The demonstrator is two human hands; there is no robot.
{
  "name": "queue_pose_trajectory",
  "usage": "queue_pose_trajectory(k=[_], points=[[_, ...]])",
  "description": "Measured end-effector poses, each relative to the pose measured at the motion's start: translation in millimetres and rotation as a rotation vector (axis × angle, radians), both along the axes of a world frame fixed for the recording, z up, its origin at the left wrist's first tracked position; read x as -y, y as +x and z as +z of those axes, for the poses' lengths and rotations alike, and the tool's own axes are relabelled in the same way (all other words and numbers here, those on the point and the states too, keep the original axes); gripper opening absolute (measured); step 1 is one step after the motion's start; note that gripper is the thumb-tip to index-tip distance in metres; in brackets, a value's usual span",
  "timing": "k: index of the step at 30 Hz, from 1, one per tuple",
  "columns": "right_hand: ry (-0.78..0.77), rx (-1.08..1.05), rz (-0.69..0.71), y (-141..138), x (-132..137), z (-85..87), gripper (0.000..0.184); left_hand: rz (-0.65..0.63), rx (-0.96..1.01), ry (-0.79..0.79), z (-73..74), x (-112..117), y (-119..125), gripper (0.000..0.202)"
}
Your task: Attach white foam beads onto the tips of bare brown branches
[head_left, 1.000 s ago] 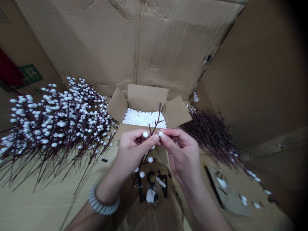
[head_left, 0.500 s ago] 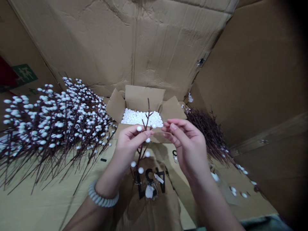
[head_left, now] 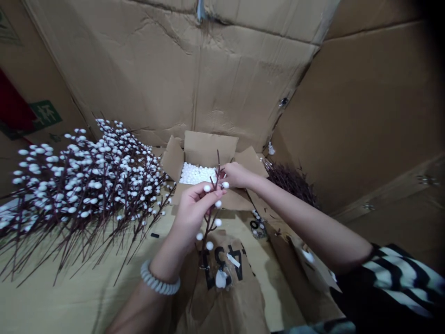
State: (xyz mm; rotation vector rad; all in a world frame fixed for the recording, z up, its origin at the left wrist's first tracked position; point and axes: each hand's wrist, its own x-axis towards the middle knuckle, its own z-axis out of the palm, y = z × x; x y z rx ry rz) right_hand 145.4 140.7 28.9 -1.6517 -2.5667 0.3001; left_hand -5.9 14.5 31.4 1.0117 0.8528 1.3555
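Observation:
My left hand (head_left: 194,206) pinches a dark brown artificial twig (head_left: 209,225) between thumb and fingers. Several white balls sit on the twig's side stems, while its upper tips are bare. My right hand (head_left: 238,175) reaches into the small open cardboard box (head_left: 210,144), whose bottom is covered with loose white foam balls (head_left: 196,174). Behind the twig and the box flap, the right fingertips are hidden, so I cannot see whether they hold a ball.
A big heap of twigs with white balls (head_left: 93,176) lies to the left. Bare brown twigs (head_left: 290,183) are piled on the right. A torn brown cardboard piece (head_left: 239,297) with black print lies in front. Tall cardboard walls (head_left: 139,69) enclose the table (head_left: 69,301).
My right hand has moved forward from beside the twig into the box of white balls. The left hand keeps its hold on the twig. The view has shifted slightly.

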Motion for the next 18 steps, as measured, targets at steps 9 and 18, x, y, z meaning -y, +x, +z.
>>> queue_pose_trajectory(k=[9, 18], points=[[-0.047, 0.2, 0.06, -19, -2, -0.4, 0.014, -0.009, 0.012, -0.044, -1.4, -3, -1, 0.01], [0.043, 0.156, 0.085, -19, -8, -12.1, 0.028, 0.003, 0.005, -0.058, -3.5, -2, 0, 0.008]])
